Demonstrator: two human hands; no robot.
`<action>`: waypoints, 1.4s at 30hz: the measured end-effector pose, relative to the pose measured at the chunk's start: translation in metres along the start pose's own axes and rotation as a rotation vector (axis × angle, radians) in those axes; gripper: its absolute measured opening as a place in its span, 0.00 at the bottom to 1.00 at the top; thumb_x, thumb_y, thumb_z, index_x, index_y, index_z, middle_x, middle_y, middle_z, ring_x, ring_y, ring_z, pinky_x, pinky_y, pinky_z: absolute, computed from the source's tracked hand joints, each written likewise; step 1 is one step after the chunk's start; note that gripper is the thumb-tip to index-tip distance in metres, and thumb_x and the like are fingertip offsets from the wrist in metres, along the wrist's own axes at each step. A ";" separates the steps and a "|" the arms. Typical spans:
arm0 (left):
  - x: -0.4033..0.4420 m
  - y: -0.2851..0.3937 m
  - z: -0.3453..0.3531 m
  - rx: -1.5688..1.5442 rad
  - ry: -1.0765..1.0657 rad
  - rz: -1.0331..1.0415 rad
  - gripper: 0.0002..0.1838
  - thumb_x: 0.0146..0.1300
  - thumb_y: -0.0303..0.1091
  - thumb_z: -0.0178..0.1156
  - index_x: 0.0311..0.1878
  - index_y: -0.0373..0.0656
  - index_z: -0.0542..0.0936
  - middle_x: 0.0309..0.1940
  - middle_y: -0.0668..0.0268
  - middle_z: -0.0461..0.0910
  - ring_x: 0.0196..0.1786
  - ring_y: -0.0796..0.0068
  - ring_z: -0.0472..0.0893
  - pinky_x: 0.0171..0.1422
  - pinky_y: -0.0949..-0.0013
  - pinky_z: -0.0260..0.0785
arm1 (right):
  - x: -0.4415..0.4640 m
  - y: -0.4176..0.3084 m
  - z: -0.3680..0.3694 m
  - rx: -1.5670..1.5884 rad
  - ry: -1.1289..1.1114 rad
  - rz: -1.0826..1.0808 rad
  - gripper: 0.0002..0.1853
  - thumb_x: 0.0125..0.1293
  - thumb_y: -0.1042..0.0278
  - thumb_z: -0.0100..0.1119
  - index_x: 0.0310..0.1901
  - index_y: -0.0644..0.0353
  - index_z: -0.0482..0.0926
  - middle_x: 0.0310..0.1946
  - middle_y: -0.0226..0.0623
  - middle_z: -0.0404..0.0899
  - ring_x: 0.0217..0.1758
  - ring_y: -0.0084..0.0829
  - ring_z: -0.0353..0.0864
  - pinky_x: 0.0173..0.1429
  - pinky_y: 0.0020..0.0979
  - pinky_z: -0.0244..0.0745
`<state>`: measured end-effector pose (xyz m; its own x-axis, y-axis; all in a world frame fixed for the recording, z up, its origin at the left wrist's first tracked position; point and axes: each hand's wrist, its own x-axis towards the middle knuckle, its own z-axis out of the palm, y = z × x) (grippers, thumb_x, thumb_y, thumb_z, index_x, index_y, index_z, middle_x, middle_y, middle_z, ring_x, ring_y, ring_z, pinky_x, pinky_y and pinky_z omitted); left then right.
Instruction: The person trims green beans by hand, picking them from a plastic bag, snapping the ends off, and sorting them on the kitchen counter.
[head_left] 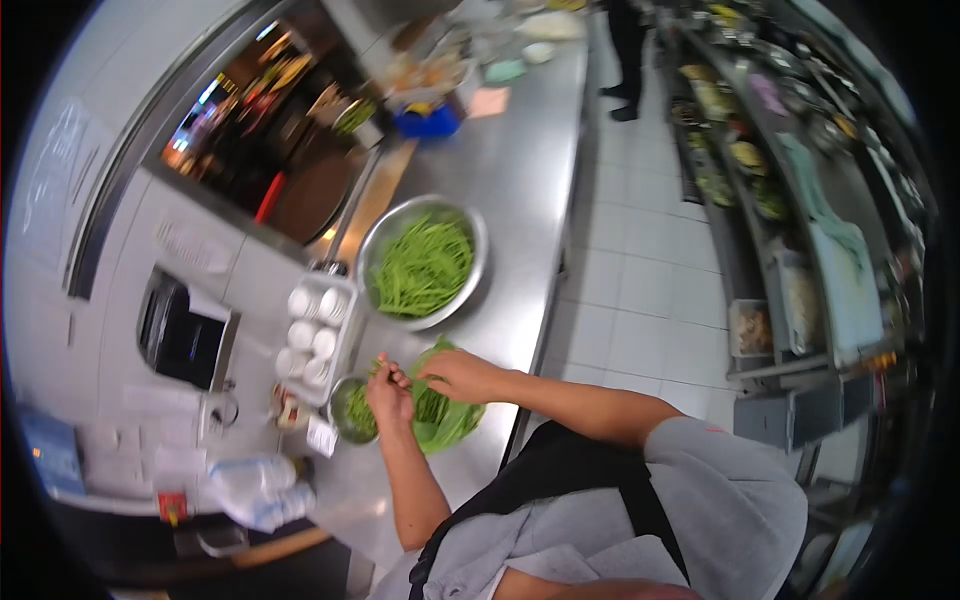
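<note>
My left hand (388, 393) is closed, with thin green pieces that look like beans showing at its fingers. It is held between a small metal bowl (342, 424) and a green plastic bag (455, 428). Bean trimmings or short green pieces (358, 410) fill part of the small bowl. Over the bag's opening reaches my right hand (462, 376), its fingers bent down toward the green beans (430, 404) inside; the fingertips are too blurred to make out. Beyond both hands, a large metal bowl (482, 262) holds a heap of long green beans (425, 265).
A white tray (345, 345) of white cups (325, 343) stands along the wall side. The steel counter (520, 200) runs away to a blue container (428, 122). Food shelves (740, 190) line the right, across a tiled aisle (640, 270); a person's legs (625, 60) stand at its far end.
</note>
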<state>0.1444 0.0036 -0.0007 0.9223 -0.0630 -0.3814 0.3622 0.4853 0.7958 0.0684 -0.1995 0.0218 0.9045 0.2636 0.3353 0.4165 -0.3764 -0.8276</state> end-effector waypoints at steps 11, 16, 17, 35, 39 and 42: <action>0.012 -0.002 0.126 0.539 -0.138 0.652 0.26 0.71 0.28 0.58 0.71 0.35 0.69 0.64 0.50 0.74 0.64 0.57 0.76 0.67 0.57 0.69 | -0.452 -0.034 -0.075 -0.473 0.811 1.119 0.25 0.62 0.59 0.70 0.58 0.64 0.80 0.45 0.47 0.84 0.44 0.42 0.84 0.53 0.39 0.79; -0.060 -0.140 0.081 0.870 -0.860 0.607 0.34 0.62 0.29 0.65 0.72 0.37 0.68 0.73 0.48 0.65 0.73 0.51 0.67 0.74 0.54 0.63 | -0.481 -0.155 -0.034 -0.735 1.387 1.022 0.47 0.56 0.61 0.77 0.75 0.63 0.61 0.71 0.52 0.66 0.69 0.50 0.71 0.71 0.45 0.68; -0.080 -0.153 0.072 1.082 -0.912 0.722 0.36 0.60 0.31 0.67 0.72 0.38 0.68 0.75 0.45 0.61 0.76 0.48 0.62 0.77 0.51 0.57 | -0.474 -0.170 -0.029 -0.791 1.388 0.968 0.49 0.56 0.60 0.77 0.76 0.62 0.59 0.73 0.52 0.63 0.72 0.50 0.66 0.74 0.45 0.64; -0.097 -0.193 0.024 1.900 -0.884 1.126 0.50 0.55 0.31 0.63 0.78 0.26 0.50 0.80 0.40 0.47 0.82 0.42 0.48 0.85 0.48 0.39 | -0.504 -0.317 0.006 -0.868 1.571 0.520 0.64 0.51 0.52 0.82 0.81 0.58 0.44 0.83 0.52 0.40 0.86 0.51 0.41 0.84 0.47 0.44; -0.112 -0.189 0.006 2.090 -0.823 1.100 0.53 0.55 0.37 0.64 0.79 0.26 0.48 0.81 0.41 0.46 0.84 0.46 0.46 0.86 0.52 0.38 | -0.583 -0.364 0.001 -1.078 1.701 0.511 0.63 0.52 0.51 0.81 0.81 0.59 0.45 0.83 0.53 0.39 0.85 0.53 0.42 0.83 0.48 0.46; -0.162 -0.180 0.006 2.181 -0.789 1.007 0.57 0.54 0.42 0.67 0.79 0.26 0.47 0.81 0.42 0.46 0.84 0.48 0.45 0.86 0.54 0.37 | -0.647 -0.391 -0.013 -1.155 1.920 0.362 0.62 0.53 0.52 0.80 0.81 0.59 0.46 0.82 0.55 0.39 0.85 0.53 0.44 0.83 0.47 0.45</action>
<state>-0.0694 -0.0790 -0.0796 0.5076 -0.8610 -0.0326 -0.8582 -0.5018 -0.1085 -0.6783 -0.2349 0.1341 -0.3688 -0.5312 0.7628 -0.5129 -0.5681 -0.6436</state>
